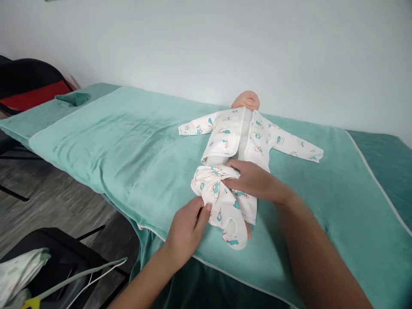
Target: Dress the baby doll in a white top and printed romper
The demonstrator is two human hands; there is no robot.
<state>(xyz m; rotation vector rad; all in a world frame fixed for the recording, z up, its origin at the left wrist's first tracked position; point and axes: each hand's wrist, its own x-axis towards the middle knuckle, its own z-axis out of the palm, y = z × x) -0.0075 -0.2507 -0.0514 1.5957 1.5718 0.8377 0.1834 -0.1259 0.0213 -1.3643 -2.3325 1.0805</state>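
Doll (246, 101) lies on its back on the green cover (128, 128), right of center, head to the far side against the wall (193, 47), feet to the near side. Jacket (223, 131) on the doll, white with teal print; front parted, pale layer showing between the two edges; sleeves spread out left and right. Pants (214, 186), same print, bunched over the doll's lower body, just nearer than the jacket hem.

Left hand (186, 229): narrow, thumb and forefinger pinching the pants at their near left side. Right hand (249, 180): thumb and fingers holding the pants near the top, on the right.

Foot (248, 229): partly visible beside the rounded near end of the pants.

Near left: black chair (53, 240), printed cloth (21, 270) on it.
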